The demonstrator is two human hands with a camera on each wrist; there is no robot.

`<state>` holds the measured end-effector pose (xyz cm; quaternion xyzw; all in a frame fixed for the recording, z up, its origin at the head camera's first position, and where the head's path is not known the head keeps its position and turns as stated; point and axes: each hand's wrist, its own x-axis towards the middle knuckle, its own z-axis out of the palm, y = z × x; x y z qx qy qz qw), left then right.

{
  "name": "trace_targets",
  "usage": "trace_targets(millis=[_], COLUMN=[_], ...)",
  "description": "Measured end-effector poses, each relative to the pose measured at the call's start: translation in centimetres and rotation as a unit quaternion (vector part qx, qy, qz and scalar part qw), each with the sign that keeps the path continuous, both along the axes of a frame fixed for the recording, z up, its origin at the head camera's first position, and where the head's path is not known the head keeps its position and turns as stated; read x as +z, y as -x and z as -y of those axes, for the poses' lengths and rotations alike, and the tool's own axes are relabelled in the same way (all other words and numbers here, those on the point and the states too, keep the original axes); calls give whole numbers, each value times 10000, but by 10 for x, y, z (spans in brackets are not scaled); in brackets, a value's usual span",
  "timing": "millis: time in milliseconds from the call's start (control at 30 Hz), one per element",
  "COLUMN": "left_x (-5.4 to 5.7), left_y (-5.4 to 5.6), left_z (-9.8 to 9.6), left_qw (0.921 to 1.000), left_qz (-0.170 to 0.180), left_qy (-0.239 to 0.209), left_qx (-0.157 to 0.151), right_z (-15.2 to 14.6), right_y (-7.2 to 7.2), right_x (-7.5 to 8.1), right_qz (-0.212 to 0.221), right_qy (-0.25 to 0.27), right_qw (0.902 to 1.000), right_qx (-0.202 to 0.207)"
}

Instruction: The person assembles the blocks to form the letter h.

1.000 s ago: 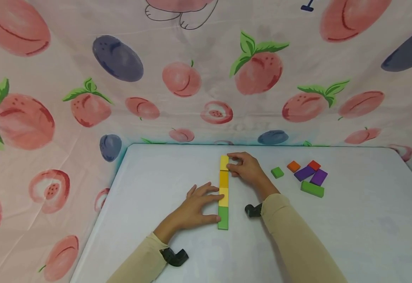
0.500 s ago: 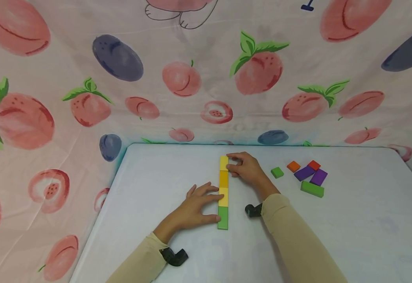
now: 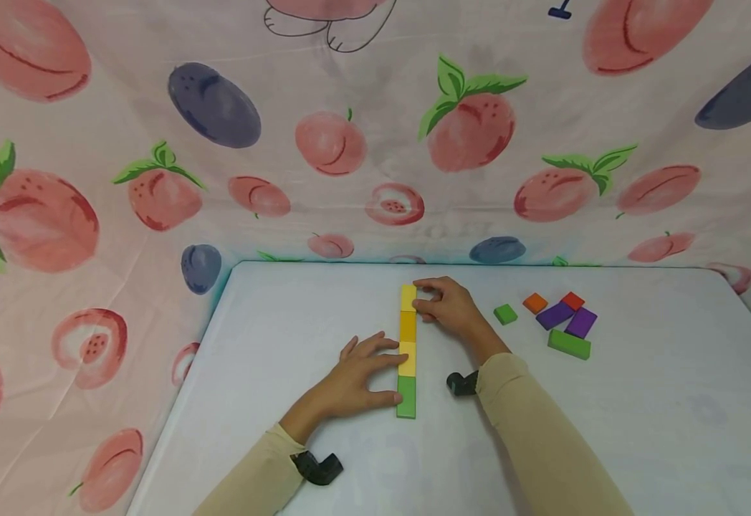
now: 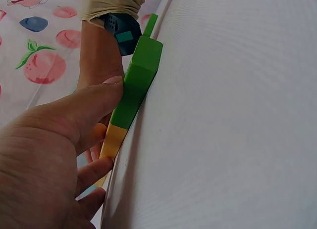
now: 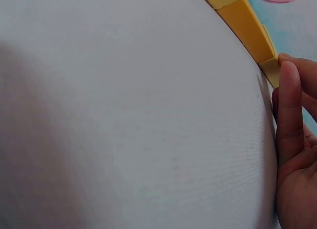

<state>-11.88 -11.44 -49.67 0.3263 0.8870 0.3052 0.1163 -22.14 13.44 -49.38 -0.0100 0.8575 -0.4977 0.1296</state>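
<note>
A straight row of blocks stands on the white table, running away from me in the head view. Nearest is a green block (image 3: 406, 403), then a yellow block (image 3: 408, 369), an amber block (image 3: 408, 327) and a second yellow block (image 3: 409, 298) at the far end. My left hand (image 3: 352, 383) rests along the row's left side, fingers spread and fairly straight, thumb at the green block (image 4: 136, 85) and index on the nearer yellow one. From the right, my right hand (image 3: 451, 308) pinches the far yellow block (image 5: 270, 68) with thumb and curled index.
To the right of the row lie a small green block (image 3: 506, 314), an orange block (image 3: 534, 303), a red block (image 3: 572, 300), two purple blocks (image 3: 555, 314) and a long green block (image 3: 569, 345). A fruit-print cloth (image 3: 350, 236) hangs behind the table (image 3: 285, 308).
The far yellow block has shifted very slightly nearer, against the amber one. Both hands stay almost still, and the other blocks lie as before.
</note>
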Motion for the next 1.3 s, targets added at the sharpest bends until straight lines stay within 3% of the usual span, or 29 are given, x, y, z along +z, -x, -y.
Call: trace_targets(millis=[933, 1300], left_x=[-1, 1], left_y=[0, -1], left_z=[-1, -1], left_qw=[10000, 10000], left_qz=[36, 51], left_qy=[53, 30], left_qx=[68, 51], right_z=[1, -1], right_y=[0, 0], right_x=[2, 1], right_qz=[44, 42], right_qy=[-188, 54], right_qw=[9998, 10000], right_qx=[-28, 36])
